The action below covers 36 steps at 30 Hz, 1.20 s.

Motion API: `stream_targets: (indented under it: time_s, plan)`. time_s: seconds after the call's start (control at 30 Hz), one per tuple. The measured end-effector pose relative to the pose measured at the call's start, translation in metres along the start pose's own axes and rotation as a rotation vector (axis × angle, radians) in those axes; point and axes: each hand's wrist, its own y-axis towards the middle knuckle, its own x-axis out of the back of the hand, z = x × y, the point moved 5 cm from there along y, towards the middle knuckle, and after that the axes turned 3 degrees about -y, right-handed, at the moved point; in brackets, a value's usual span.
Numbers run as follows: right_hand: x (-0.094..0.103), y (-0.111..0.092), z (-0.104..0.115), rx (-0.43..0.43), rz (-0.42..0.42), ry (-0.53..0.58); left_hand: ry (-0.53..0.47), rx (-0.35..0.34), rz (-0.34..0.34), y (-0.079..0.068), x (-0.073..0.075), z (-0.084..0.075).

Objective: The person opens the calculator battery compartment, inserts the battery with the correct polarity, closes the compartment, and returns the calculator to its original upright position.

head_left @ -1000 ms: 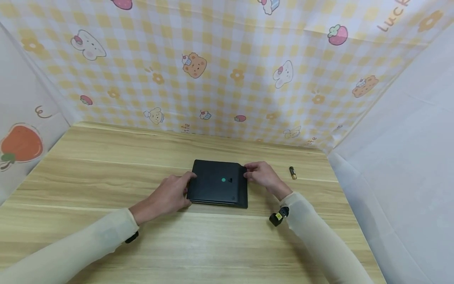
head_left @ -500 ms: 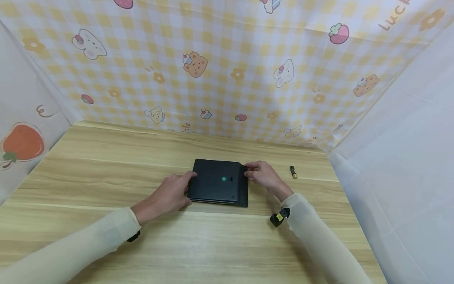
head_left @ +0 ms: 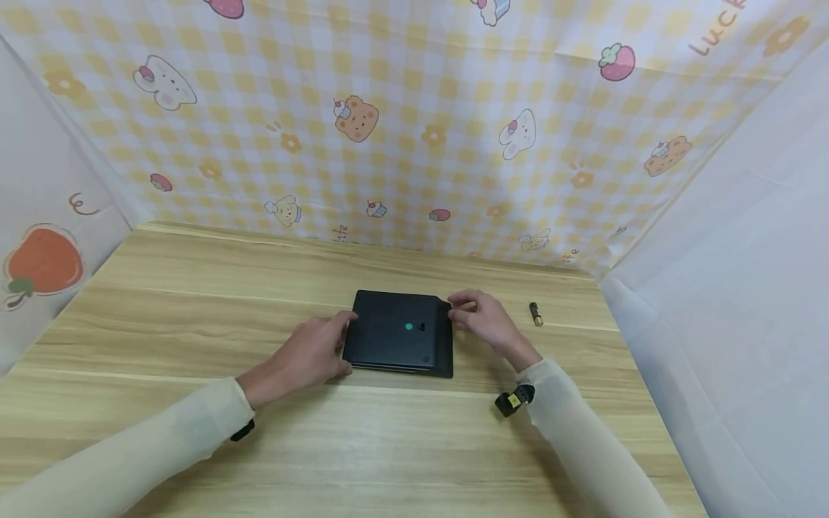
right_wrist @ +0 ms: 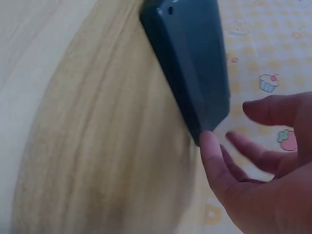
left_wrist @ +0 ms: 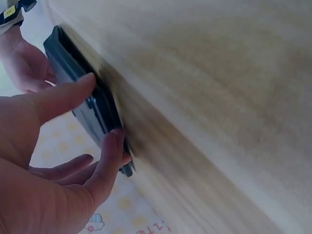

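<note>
A flat, square black device [head_left: 388,331] lies on the table with a green dot and a small latch on its upper face; its kind is not clear. At its left edge my left hand [head_left: 311,352] holds it, thumb near the front corner and fingers along the side. My right hand [head_left: 486,320] is at the back right corner. In the right wrist view a fingertip [right_wrist: 208,139] touches the device's corner, while the thumb [right_wrist: 268,108] stands apart from it. The left wrist view shows the left thumb [left_wrist: 80,88] over the device's edge.
A small black-and-gold battery [head_left: 536,314] lies on the wooden table [head_left: 388,446] to the right of the right hand. A checked cloth with cartoon prints [head_left: 414,86] hangs behind the table, and white cloth [head_left: 732,302] hangs at the right.
The right hand has shifted slightly and its index finger has lifted a little from the device's edge. Left hand, device and battery look almost unchanged.
</note>
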Motion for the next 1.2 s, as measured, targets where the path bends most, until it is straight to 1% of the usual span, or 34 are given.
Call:
stream_targets:
  time_s: [0.1, 0.17, 0.23, 0.4, 0.47, 0.53, 0.6, 0.7, 0.87, 1.0, 1.2]
  plan:
    - [0.003, -0.003, 0.007, 0.055, 0.008, -0.062, 0.025, 0.019, -0.008, 0.003, 0.005, -0.001]
    - [0.003, -0.004, 0.012, 0.114, 0.019, -0.116, 0.032, 0.022, -0.031, 0.005, 0.009, -0.003]
    - [0.002, -0.006, 0.018, 0.189, 0.023, -0.171, 0.019, 0.023, -0.049, 0.007, 0.013, -0.005]
    - [-0.009, -0.008, 0.030, 0.415, 0.055, -0.318, 0.021, -0.022, -0.085, 0.013, 0.018, -0.013]
    - [-0.014, -0.010, 0.034, 0.477, 0.066, -0.377, 0.021, -0.036, -0.083, 0.016, 0.018, -0.016]
    - [-0.019, -0.011, 0.038, 0.514, 0.067, -0.434, 0.020, -0.040, -0.064, 0.019, 0.015, -0.018]
    - [-0.024, -0.012, 0.041, 0.539, 0.069, -0.480, 0.032, -0.039, -0.030, 0.021, 0.011, -0.018]
    - [-0.029, -0.013, 0.044, 0.556, 0.074, -0.521, 0.064, -0.043, 0.028, 0.024, 0.004, -0.018]
    - [-0.036, -0.010, 0.044, 0.567, 0.083, -0.556, 0.098, -0.080, 0.103, 0.029, -0.006, -0.020]
    - [-0.039, -0.007, 0.042, 0.582, 0.079, -0.567, 0.098, -0.107, 0.149, 0.034, -0.010, -0.023]
    - [-0.042, -0.004, 0.044, 0.611, 0.083, -0.569, 0.118, -0.131, 0.194, 0.042, -0.018, -0.023]
